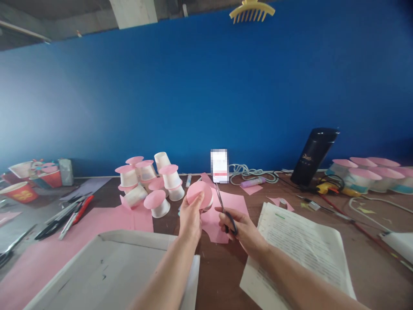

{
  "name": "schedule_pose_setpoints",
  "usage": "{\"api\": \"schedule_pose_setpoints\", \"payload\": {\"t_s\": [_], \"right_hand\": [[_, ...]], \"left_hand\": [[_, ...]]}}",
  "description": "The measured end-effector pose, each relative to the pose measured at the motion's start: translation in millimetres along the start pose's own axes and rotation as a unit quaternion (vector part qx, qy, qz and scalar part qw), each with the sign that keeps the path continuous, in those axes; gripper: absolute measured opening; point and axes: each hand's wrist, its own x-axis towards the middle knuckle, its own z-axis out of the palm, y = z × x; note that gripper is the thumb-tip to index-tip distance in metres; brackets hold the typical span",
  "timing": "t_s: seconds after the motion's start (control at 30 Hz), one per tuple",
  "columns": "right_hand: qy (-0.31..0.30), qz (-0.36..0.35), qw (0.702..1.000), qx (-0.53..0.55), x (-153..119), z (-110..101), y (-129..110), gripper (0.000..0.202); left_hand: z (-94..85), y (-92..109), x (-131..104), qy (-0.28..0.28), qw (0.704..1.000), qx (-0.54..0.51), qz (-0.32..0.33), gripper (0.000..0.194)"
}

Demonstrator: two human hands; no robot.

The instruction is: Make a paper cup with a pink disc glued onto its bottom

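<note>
My left hand is closed around a paper cup with a round pink paper disc over its end, the thumb pressing on the disc. Scissors with dark handles sit in my right hand, fingers through the loops, blades pointing up and away just right of the cup. Whether the blades touch the cup or the paper I cannot tell. Under both hands lies a cut pink paper sheet. Left of my left hand stand several white cups topped with pink discs, one lying on its side.
A white box lid and a large pink sheet with box cutters lie left. Printed pages rest right. Behind are a glue stick, a coiled cable, a black cylinder and more covered cups.
</note>
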Motion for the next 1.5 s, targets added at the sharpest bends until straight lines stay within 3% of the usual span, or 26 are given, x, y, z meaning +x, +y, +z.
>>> {"api": "schedule_pose_setpoints", "payload": {"t_s": [0.23,0.47,0.87,1.5], "right_hand": [[0.026,0.020,0.999,0.036,1,0,-5,0.053],[0.004,0.006,1.000,0.010,-1,-1,-3,0.057],[0.036,-0.055,0.998,-0.005,-6,6,-11,0.058],[0.037,-0.075,0.996,-0.038,-1,1,1,0.059]], "left_hand": [[0.4,0,0,-0.012,1.000,-0.018,-0.016,0.046],[1.0,0,0,-0.050,0.999,0.004,-0.007,0.035],[3.3,2,-3,-0.028,0.999,0.023,-0.010,0.035],[2.7,1,-3,-0.069,0.997,0.014,-0.018,0.031]]}}
